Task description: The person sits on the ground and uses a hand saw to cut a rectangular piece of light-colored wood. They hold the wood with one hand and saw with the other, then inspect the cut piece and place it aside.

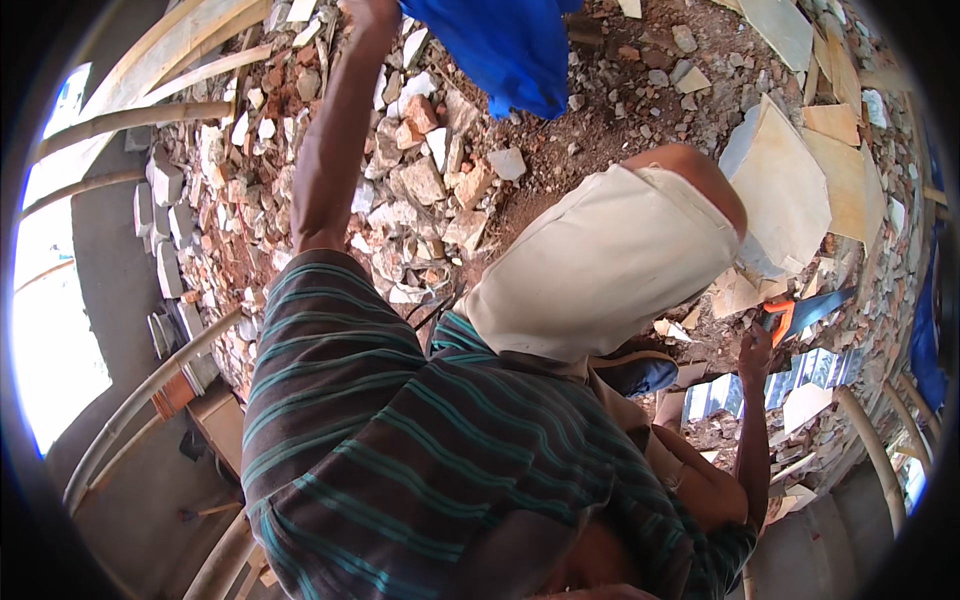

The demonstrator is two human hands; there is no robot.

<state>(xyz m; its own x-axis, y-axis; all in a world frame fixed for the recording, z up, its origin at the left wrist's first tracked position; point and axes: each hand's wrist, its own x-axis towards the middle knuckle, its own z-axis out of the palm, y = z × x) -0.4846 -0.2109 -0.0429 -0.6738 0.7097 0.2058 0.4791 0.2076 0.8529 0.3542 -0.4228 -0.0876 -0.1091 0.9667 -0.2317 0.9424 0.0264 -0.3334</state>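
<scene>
Over rubble (420, 190): right hand (755, 352) gripping an orange-handled trowel (805, 312). Left hand (368, 10) by blue cloth (505, 50), grip unclear.

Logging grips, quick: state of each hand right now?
Left hand: not in view.
Right hand: not in view; a co-worker's hand grips the orange-handled tool.

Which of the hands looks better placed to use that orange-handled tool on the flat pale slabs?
Right, probably. The right hand grips the orange-handled tool just below the flat pale slabs. The left hand is stretched far out over the rubble, beside the blue cloth.
</scene>
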